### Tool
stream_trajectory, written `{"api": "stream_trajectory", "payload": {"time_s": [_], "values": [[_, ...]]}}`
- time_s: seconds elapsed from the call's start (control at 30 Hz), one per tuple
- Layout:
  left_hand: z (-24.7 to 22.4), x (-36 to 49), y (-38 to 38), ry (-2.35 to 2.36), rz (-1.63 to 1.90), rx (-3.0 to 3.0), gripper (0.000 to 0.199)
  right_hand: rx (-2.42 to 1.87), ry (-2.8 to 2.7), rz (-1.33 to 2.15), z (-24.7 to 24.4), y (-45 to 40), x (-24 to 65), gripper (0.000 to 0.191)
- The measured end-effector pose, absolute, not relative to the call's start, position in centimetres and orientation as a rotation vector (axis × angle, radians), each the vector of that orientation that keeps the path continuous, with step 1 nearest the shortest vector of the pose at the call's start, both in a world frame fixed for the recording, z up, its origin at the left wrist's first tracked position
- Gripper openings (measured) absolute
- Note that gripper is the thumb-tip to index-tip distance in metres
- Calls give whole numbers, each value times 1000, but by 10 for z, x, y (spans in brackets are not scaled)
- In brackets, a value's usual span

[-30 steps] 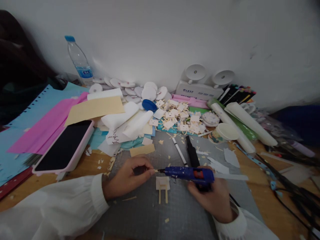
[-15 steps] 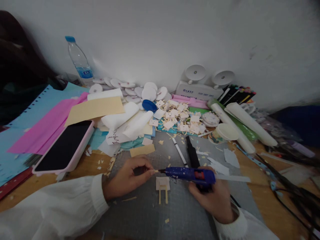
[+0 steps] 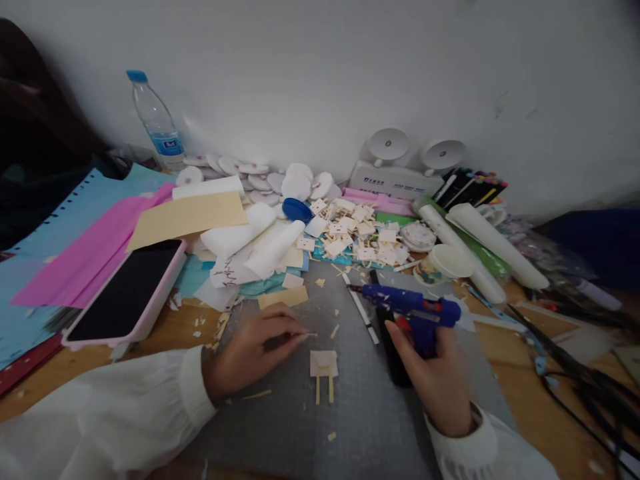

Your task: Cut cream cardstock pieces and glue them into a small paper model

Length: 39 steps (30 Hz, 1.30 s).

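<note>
Between thumb and fingertip, my left hand (image 3: 267, 343) pinches a small paper strip (image 3: 311, 334), seen nearly edge-on. My right hand (image 3: 435, 380) is wrapped round the handle of a blue glue gun (image 3: 410, 308), its nozzle pointing left and apart from the strip. On the grey mat (image 3: 280, 433) below my left fingertips lies a small pale paper square (image 3: 324, 363) with two thin yellowish strips running down from it like legs. A white pen (image 3: 361, 310) lies under the nozzle, and a black tool-like object (image 3: 395, 357) lies partly behind my right hand.
Several small paper figures (image 3: 350, 230) are heaped at the back. Left of them are paper sheets, a phone (image 3: 127, 293) and a water bottle (image 3: 157, 123). To the right stand a paper cup (image 3: 445, 263), white rolls (image 3: 463, 253) and black cables (image 3: 590, 380).
My right hand has drawn the glue gun up and to the right, away from the strip. My left hand still pinches the strip in nearly the same place.
</note>
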<state>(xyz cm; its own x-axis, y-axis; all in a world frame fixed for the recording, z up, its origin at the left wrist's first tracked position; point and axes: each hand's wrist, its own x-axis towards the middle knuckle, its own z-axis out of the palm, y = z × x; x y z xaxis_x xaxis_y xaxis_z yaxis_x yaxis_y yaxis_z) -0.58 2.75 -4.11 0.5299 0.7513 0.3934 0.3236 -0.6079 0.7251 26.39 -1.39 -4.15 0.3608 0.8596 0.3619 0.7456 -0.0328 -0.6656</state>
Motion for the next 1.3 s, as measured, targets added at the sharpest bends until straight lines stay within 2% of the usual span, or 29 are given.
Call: {"api": "stream_trajectory", "payload": {"time_s": [0.23,0.53,0.9,1.3], "values": [[-34,-6,26,464,828,3015,20,-1835,-1265,645,-33,-13,255,41],[-28,-1,17,382,737,3064,32,-1661,-1230,1154,-26,-20,218,36],[-29,0,14,442,625,3096,31,-1544,-960,1379,-42,-31,205,37],[-29,-1,11,445,523,3138,25,-1523,-953,1371,-42,-31,202,39]]}}
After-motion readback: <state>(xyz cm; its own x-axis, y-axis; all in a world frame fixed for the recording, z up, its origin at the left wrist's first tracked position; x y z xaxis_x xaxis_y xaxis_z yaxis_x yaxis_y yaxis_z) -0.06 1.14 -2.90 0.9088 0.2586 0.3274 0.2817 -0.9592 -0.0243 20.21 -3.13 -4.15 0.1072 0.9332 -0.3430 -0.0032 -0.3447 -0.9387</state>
